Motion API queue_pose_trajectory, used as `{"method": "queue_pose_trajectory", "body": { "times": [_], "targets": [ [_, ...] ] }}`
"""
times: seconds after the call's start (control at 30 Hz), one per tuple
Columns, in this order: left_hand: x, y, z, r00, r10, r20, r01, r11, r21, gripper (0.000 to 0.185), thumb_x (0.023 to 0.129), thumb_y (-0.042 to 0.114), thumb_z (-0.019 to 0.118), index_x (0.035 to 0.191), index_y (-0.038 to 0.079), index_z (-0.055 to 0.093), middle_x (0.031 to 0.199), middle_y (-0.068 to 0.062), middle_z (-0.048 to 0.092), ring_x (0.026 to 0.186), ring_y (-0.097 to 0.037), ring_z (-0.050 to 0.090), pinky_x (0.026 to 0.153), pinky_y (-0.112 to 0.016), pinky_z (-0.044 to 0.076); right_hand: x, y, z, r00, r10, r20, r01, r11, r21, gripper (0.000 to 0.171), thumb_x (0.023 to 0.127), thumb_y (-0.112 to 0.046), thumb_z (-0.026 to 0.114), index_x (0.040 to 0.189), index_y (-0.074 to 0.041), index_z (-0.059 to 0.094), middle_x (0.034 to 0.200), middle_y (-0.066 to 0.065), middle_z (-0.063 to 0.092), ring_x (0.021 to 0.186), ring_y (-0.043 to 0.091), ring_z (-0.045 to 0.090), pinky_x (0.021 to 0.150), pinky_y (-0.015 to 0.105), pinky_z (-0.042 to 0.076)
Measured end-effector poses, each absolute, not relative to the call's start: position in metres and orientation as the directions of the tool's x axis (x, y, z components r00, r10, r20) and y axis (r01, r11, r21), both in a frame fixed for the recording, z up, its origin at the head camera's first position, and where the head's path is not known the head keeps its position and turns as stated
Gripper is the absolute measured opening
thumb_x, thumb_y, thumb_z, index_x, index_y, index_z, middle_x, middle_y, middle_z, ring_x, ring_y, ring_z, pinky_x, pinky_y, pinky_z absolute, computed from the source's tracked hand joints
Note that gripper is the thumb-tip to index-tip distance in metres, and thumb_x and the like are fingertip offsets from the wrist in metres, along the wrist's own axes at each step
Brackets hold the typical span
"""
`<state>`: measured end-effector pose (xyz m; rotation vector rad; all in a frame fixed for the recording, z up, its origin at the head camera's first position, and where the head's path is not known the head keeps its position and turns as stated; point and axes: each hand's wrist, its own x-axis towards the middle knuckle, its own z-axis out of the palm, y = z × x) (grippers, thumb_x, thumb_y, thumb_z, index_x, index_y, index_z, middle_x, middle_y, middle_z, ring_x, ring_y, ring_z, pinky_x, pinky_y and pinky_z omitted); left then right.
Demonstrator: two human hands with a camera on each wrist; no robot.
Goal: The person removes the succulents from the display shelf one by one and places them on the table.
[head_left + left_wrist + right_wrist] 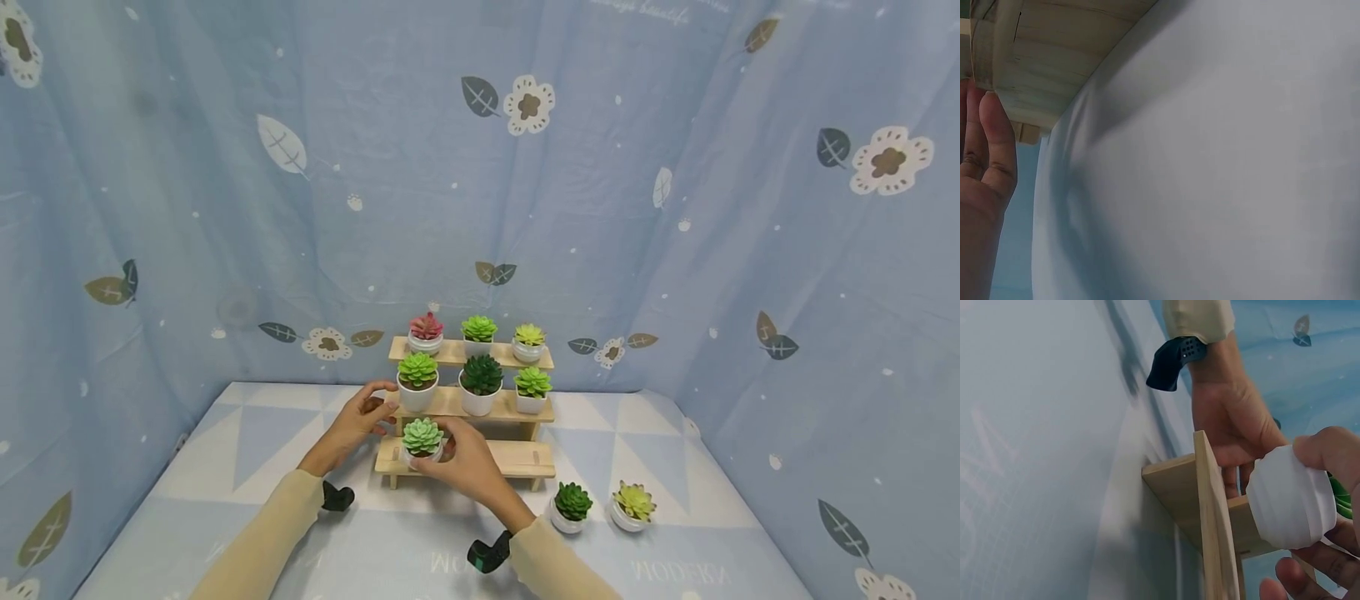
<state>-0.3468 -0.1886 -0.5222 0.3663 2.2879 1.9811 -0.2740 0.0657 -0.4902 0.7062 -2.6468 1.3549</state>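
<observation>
My right hand [471, 463] grips a potted succulent [422, 437] with pale green leaves, over the left part of the lowest tier of a wooden stepped stand [517, 457]. In the right wrist view its ribbed white pot [1291, 500] is tilted, with the thumb on one side and fingers on the other. My left hand [358, 423] is at the left end of the middle tier, beside a bright green succulent [417, 370] in a white pot. In the left wrist view its fingertips [996, 119] are right at the wood's edge, fingers fairly straight.
Several potted succulents stand on the upper two tiers, including a red one [426, 327] and a dark green one [482, 377]. Right of the stand, a green succulent [573, 503] and a yellow-green one [633, 502] sit on the tablecloth [285, 533]. A blue curtain [420, 200] hangs behind.
</observation>
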Motion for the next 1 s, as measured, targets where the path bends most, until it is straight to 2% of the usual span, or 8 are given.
{"method": "queue_pose_trajectory", "body": {
  "times": [0.1, 0.3, 0.63, 1.0],
  "targets": [
    [-0.345, -0.188, -0.521, -0.968, 0.236, 0.086, 0.116, 0.119, 0.986, 0.05, 0.104, 0.037, 0.064, 0.148, 0.021, 0.046, 0.12, -0.016, 0.06, 0.108, -0.037, 0.064, 0.086, -0.054, 0.053, -0.271, 0.071, -0.488, -0.888, -0.363, 0.283, -0.443, 0.505, -0.741, 0.063, 0.083, -0.052, 0.084, 0.137, -0.027, 0.062, 0.118, -0.011, 0.062, 0.086, 0.013, 0.059, 0.071, 0.029, 0.05],
    [-0.347, -0.187, -0.522, -0.969, 0.231, 0.086, 0.118, 0.131, 0.984, 0.051, 0.103, 0.04, 0.066, 0.146, 0.021, 0.047, 0.12, -0.017, 0.061, 0.104, -0.033, 0.066, 0.084, -0.049, 0.054, -0.263, 0.082, -0.481, -0.885, -0.371, 0.281, -0.447, 0.51, -0.735, 0.062, 0.084, -0.052, 0.083, 0.136, -0.025, 0.062, 0.12, -0.011, 0.062, 0.09, 0.017, 0.059, 0.071, 0.029, 0.05],
    [-0.348, -0.187, -0.522, -0.97, 0.229, 0.082, 0.112, 0.125, 0.986, 0.051, 0.101, 0.042, 0.067, 0.144, 0.022, 0.049, 0.12, -0.017, 0.061, 0.104, -0.034, 0.066, 0.081, -0.043, 0.055, -0.253, 0.102, -0.478, -0.889, -0.347, 0.298, -0.452, 0.565, -0.691, 0.062, 0.084, -0.053, 0.083, 0.135, -0.025, 0.062, 0.122, -0.01, 0.063, 0.088, 0.011, 0.057, 0.071, 0.03, 0.05],
    [-0.348, -0.189, -0.521, -0.968, 0.235, 0.083, 0.111, 0.108, 0.988, 0.053, 0.102, 0.04, 0.067, 0.146, 0.019, 0.047, 0.119, -0.016, 0.061, 0.104, -0.032, 0.066, 0.082, -0.044, 0.055, -0.242, 0.123, -0.487, -0.896, -0.333, 0.293, -0.442, 0.611, -0.657, 0.064, 0.084, -0.052, 0.084, 0.134, -0.02, 0.063, 0.117, -0.009, 0.063, 0.085, 0.009, 0.056, 0.068, 0.029, 0.048]
  ]
}}
